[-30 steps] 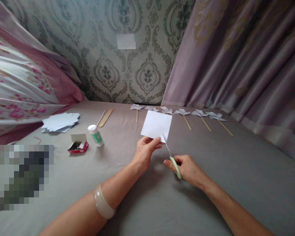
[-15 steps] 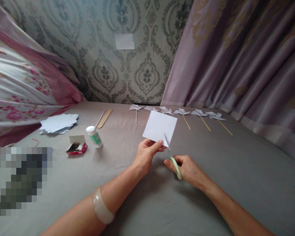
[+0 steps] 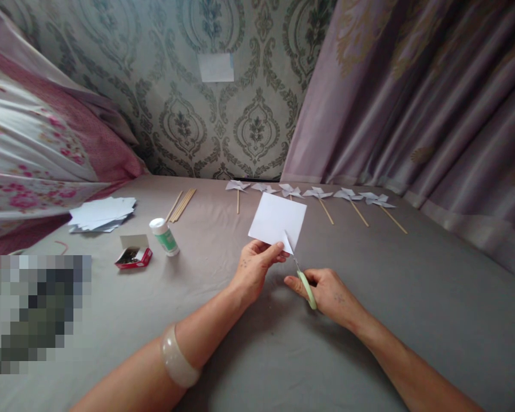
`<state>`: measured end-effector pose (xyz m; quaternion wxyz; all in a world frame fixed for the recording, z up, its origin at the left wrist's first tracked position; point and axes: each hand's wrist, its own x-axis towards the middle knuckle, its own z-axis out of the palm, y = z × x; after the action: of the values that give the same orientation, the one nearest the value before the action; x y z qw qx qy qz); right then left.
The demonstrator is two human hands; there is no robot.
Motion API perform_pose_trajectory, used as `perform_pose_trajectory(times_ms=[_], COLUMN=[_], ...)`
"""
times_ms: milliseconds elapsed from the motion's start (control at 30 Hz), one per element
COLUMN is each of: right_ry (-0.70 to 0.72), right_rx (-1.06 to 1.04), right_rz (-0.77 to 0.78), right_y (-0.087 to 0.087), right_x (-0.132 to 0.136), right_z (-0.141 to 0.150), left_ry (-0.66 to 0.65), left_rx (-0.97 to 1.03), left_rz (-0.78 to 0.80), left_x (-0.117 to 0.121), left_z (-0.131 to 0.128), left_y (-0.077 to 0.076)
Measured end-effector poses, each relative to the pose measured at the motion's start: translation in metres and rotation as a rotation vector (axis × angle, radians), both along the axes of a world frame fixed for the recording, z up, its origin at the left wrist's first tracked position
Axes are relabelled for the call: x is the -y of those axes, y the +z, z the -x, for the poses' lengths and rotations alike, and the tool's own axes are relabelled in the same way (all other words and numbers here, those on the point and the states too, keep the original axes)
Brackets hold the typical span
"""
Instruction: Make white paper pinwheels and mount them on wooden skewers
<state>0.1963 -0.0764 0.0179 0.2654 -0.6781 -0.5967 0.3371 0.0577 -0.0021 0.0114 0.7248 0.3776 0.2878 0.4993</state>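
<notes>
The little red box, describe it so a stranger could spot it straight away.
On the grey cloth, look right of the white paper stack for the white bottle with a green label. Just left of that bottle sits the red box, the only open box, its flap raised and small dark pieces inside.

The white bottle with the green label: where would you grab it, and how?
I'd wrap fingers round the white bottle at label height, coming from the right: it stands upright and looks round, with room there, while the open red box sits close left and wooden sticks lie behind.
</notes>
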Motion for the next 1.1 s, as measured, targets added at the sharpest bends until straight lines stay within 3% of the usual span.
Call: perform_pose_trajectory(times_ms=[667,933,1000,1100], right_ry=[-0.034,0.180,0.150,-0.037], right_rx=[-0.004,-0.016,-0.050,-0.128], right_rz=[-0.035,0.038,-0.013,-0.162], right_y=[-0.001,0.007,0.012,0.016], right_x=[-0.001,0.006,0.006,0.004], right_z=[0.000,-0.003,-0.005,-0.009], left_ry=[-0.013,0.038,0.093,0.171], left_rx=[0.010,0.002,-0.016,-0.057], left_rz=[0.039,0.056,0.066,0.062], left_x=[0.000,-0.005,-0.009,-0.015], left_z=[0.001,0.005,0.007,0.009], left_y=[0.000,-0.001,-0.002,-0.005])
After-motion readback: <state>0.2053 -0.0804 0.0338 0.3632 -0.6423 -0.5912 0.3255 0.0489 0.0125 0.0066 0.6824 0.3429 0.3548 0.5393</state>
